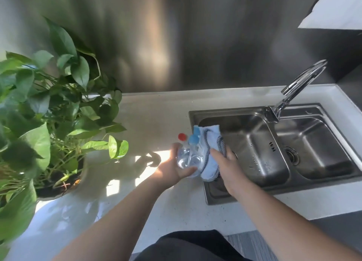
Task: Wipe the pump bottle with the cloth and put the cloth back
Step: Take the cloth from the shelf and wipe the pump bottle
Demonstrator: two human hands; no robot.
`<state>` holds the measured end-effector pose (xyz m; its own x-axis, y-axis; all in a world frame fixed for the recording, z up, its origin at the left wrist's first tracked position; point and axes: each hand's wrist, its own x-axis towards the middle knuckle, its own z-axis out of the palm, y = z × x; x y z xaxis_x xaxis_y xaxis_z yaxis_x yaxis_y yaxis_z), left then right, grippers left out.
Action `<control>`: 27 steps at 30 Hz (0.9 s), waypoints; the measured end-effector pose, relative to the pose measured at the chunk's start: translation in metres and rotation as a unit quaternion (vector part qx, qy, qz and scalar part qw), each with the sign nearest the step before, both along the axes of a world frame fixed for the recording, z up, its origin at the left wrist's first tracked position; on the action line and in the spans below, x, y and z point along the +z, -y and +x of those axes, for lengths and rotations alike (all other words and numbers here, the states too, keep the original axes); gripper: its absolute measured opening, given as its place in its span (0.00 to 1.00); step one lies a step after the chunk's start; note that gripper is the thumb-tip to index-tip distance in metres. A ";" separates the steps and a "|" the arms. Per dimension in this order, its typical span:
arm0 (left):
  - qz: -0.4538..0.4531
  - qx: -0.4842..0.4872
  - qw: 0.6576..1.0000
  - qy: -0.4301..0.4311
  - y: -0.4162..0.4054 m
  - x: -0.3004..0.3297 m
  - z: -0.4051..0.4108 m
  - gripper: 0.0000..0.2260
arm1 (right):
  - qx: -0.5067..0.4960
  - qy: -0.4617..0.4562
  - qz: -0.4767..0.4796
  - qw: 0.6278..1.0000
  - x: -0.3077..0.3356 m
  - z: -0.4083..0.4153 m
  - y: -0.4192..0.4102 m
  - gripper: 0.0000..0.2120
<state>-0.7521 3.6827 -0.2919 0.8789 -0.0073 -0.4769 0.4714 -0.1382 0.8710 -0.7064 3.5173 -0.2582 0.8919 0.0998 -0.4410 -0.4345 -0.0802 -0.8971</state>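
Clear plastic fills my left hand (172, 169), fingers curled round the base of the pump bottle (189, 158), held up just left of the sink (244, 190) rim. My right hand (225, 166) presses the pale blue cloth (210, 155) flat against the bottle's right side, fingers closed on it. I'd judge it best to turn the bottle against the cloth, working up to the blue pump head (194, 138). A red cap (182, 136) shows just beyond.

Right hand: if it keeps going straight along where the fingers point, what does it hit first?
The right hand already presses the blue cloth against the pump bottle; pushing on, it likely meets the cloth-covered bottle first, though depth is unclear.
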 end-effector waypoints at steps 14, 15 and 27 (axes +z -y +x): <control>-0.034 0.152 0.952 0.262 0.002 0.150 -0.047 0.20 | 0.130 0.453 -0.071 0.879 0.127 -0.070 -0.033 0.29; -0.027 0.164 0.948 0.271 0.004 0.159 -0.048 0.22 | 0.118 0.479 -0.072 0.867 0.132 -0.070 -0.035 0.28; -0.031 0.122 0.922 0.367 0.014 0.231 -0.054 0.28 | 0.063 0.420 0.118 0.898 0.222 -0.065 -0.018 0.15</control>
